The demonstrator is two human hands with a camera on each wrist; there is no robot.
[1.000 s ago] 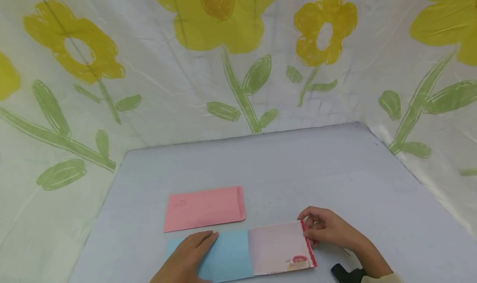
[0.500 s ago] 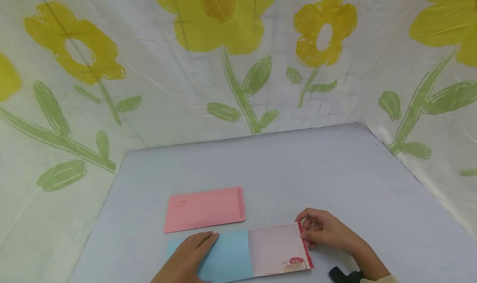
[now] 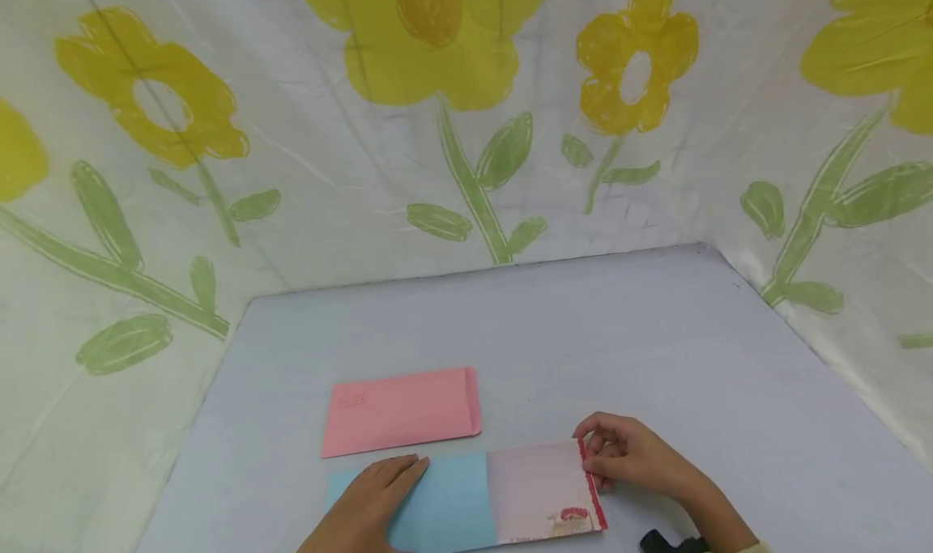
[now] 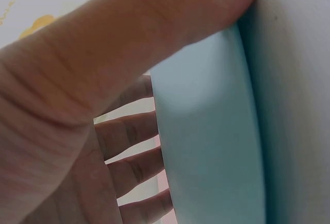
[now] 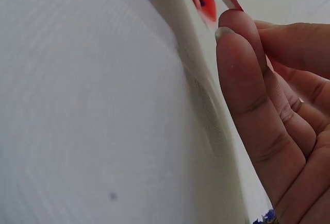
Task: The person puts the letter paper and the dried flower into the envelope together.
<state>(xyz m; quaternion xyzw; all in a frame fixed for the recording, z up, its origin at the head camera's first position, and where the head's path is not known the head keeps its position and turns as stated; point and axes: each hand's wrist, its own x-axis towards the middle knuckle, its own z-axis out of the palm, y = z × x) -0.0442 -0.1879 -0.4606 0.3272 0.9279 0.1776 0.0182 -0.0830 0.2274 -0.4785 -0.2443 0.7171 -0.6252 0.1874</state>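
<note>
In the head view a light blue envelope (image 3: 452, 496) lies at the table's front. A pale pink card (image 3: 539, 488) with a red scalloped edge and a small picture at its lower corner sticks out of the envelope's right end. My left hand (image 3: 375, 496) grips the envelope, its thumb at the near edge and its fingers at the far edge, as the left wrist view shows. At the card's red edge, my right hand (image 3: 634, 456) pinches the card between thumb and fingers. The part of the card inside the envelope is hidden.
A pink envelope (image 3: 401, 411) with small red print lies just behind the blue one. Near the right forearm is a black object (image 3: 663, 543), partly cut off. A white curtain (image 3: 328, 197) with yellow flowers stands round the grey table (image 3: 583, 326).
My right hand has moved slightly left with the card, and less of the card shows outside the blue envelope. My left hand and the pink envelope have stayed in place.
</note>
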